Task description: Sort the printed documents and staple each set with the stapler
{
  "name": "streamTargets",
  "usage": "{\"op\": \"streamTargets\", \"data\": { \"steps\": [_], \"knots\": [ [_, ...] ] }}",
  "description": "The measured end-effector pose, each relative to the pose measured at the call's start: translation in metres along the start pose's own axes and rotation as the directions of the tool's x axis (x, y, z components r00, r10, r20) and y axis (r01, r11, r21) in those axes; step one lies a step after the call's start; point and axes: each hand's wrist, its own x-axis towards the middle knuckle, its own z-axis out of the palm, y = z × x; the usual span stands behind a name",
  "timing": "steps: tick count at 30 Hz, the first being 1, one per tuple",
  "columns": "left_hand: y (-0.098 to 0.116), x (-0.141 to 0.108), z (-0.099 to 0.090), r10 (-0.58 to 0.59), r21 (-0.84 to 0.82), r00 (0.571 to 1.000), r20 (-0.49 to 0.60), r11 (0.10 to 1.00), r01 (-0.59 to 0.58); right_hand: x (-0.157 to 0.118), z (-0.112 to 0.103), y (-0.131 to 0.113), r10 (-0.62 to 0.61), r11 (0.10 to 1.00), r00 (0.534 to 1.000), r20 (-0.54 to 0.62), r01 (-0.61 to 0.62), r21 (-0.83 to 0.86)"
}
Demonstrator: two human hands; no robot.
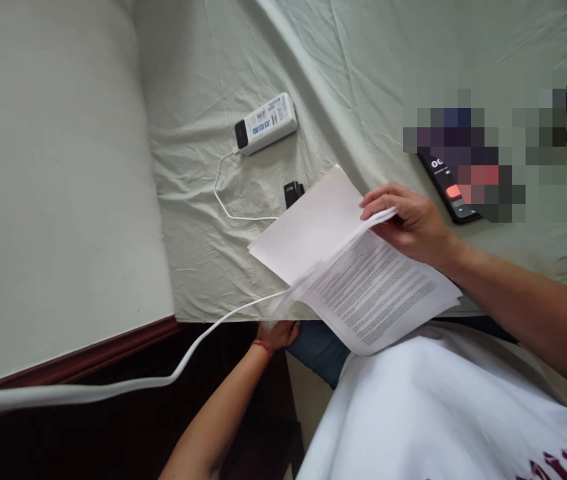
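A stapled-looking stack of printed papers (373, 293) lies spread at the bed or table edge, above my lap. My right hand (408, 220) pinches several raised sheets at their upper right corner, thumb below and fingers above. Those lifted sheets stand on edge and blur toward their lower left end. Beneath them shows a page of dense print; the sheet beyond is blank white. My left hand (279, 333), with a red string bracelet at the wrist, is low at the cloth's edge, just under the blurred sheets. Its fingers are mostly hidden.
A white power bank (266, 125) lies on the pale green cloth (203, 267), a thin white cable plugged into it. Beside the papers sits a small black object (293, 193). A phone (450, 190) lies at right, partly pixelated. A thick white cable (183, 367) crosses at left.
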Motion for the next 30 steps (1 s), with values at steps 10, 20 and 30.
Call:
{"op": "streamTargets", "data": {
  "steps": [10, 20, 30],
  "knots": [
    [0.001, -0.001, -0.002, 0.035, 0.073, 0.999, 0.013, 0.997, -0.036, -0.002, 0.003, 0.001, 0.072, 0.979, 0.987, -0.14, -0.097, -0.182],
    [0.001, -0.001, 0.0, 0.029, 0.077, 0.999, 0.028, 0.997, -0.031, -0.004, 0.014, 0.009, 0.031, 0.926, 0.999, -0.038, -0.043, -0.375],
    [0.001, -0.001, 0.001, 0.024, 0.061, 1.0, 0.005, 0.998, -0.024, -0.006, 0.018, 0.007, 0.03, 0.849, 0.999, -0.018, -0.035, -0.528]
  ]
}}
